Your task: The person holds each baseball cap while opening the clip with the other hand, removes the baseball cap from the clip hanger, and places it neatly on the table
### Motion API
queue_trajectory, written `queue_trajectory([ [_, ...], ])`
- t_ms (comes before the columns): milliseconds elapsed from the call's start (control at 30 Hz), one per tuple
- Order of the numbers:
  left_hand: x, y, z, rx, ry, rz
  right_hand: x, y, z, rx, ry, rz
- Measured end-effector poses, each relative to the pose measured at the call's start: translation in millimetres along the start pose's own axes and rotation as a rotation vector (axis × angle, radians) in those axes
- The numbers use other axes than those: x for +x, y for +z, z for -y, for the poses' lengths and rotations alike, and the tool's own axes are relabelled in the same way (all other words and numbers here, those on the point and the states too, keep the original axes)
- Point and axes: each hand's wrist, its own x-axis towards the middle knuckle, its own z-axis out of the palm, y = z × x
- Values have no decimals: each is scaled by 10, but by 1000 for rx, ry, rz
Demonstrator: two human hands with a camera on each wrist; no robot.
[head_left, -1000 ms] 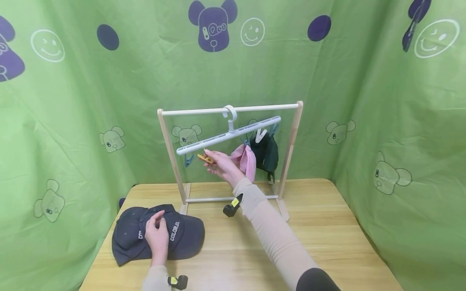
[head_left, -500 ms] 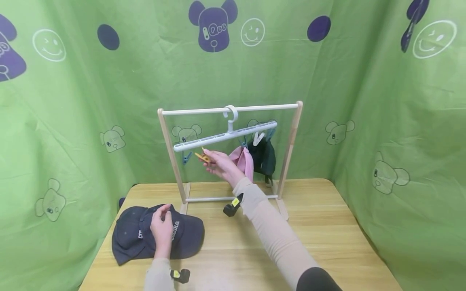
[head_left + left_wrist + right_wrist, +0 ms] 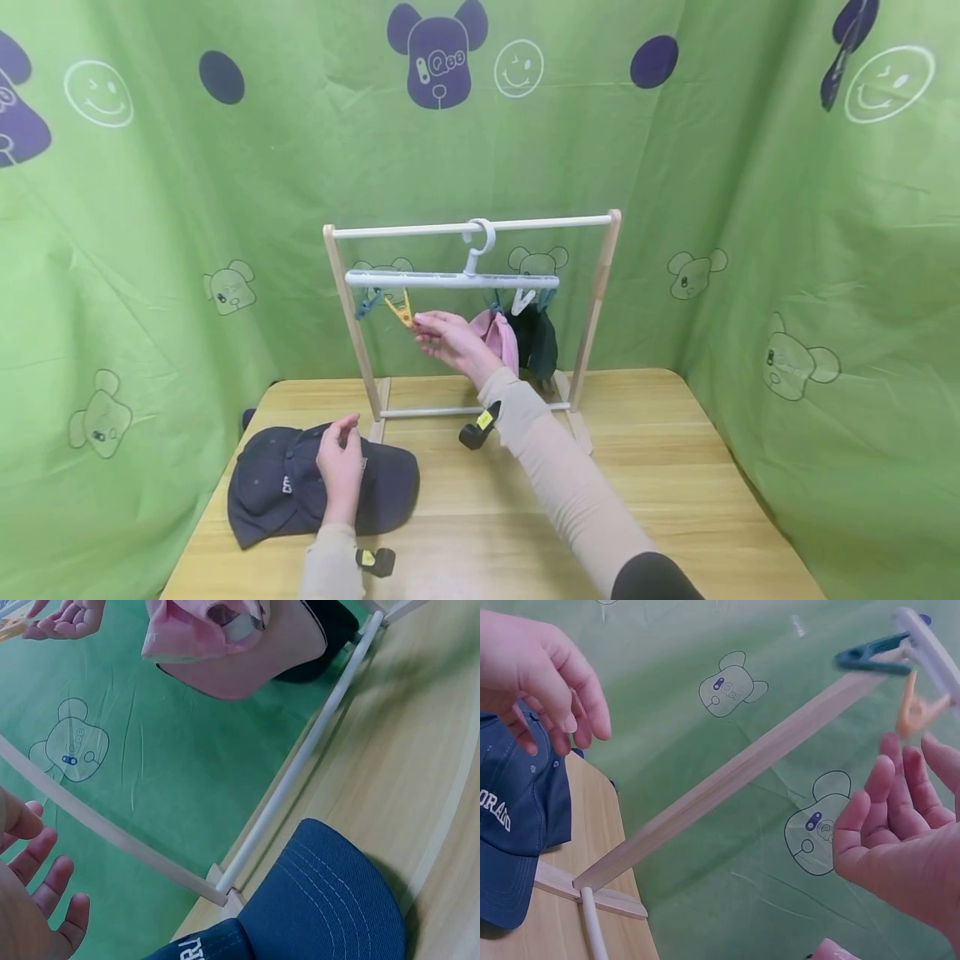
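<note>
My right hand (image 3: 455, 343) is just below a yellow clothespin (image 3: 403, 310), which hangs from the white hanger (image 3: 442, 282). In the right wrist view, the fingertips lie close beneath the clothespin with the fingers loosely bent and apart from it. A blue clothespin (image 3: 367, 304) hangs left of it. My left hand (image 3: 341, 467) hovers over dark navy caps (image 3: 258, 483) on the table, fingers relaxed and holding nothing. On the hanger's right half hang a pink cap (image 3: 502, 337) and a dark green cap (image 3: 542, 342). My right hand partly hides the pink cap.
A wooden rack (image 3: 600, 308) with a white top bar (image 3: 405, 230) stands at the back of the wooden table (image 3: 675, 483). A white clothespin (image 3: 522, 301) hangs near the caps. Green printed curtain (image 3: 300, 167) surrounds the table on the visible sides.
The tilted hanger has swung level. My right hand has let go of the yellow clothespin, which now hangs on the hanger with its handles downward. My left hand has drifted slightly right and up.
</note>
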Motion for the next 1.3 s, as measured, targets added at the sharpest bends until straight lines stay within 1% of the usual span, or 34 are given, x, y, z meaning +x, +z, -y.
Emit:
queue_trajectory([
  [133,3,9,-9,-1,-11,19,-10,-34,-21,0,-4,-35],
  [267,4,16,-2,0,-15,22,-28,-84,-22,12,-21,-47],
  [433,5,48,-22,-4,12,9,-76,-140,25,46,-38,-62],
  [600,11,95,-34,-16,31,5,-129,-198,96,47,-35,-87],
  [700,16,115,-48,-35,19,20,-153,-238,131,57,-34,-82],
  [800,20,138,-80,-51,9,50,-180,-281,170,78,-38,-86],
  [967,23,187,-123,-52,34,81,-227,-379,252,95,-47,-102],
  [1067,17,215,-159,-84,45,106,-254,-469,306,115,-56,-107],
  [1200,11,259,-196,-109,51,144,-290,-614,376,131,-94,-109],
  [1300,15,294,-212,-119,53,161,-324,-722,419,133,-124,-103],
])
